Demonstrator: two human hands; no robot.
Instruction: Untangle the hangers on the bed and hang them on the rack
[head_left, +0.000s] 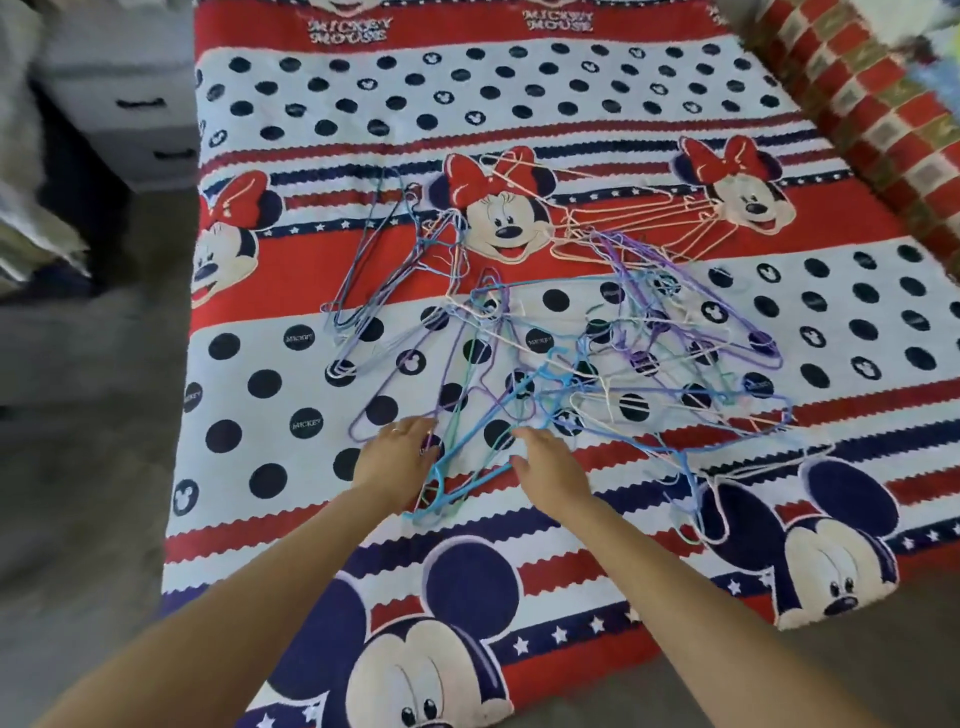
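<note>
A tangle of several thin hangers (597, 353), blue, purple, teal, white and pink, lies spread over the middle of the bed (291, 467). A bright blue hanger (470, 447) lies nearest me, between my two hands. My left hand (397, 449) reaches to the near left edge of the pile, its fingers over a purple hanger; whether it grips the hanger I cannot tell. My right hand (545, 460) hovers over the near edge of the pile with fingers straight, holding nothing. No rack is in view.
The bed has a red, white and navy cartoon-mouse cover. A grey drawer unit (130, 104) stands left of the bed. A red checked cushion or blanket (872, 104) lies along the bed's right side. Grey floor (78, 441) runs along the left.
</note>
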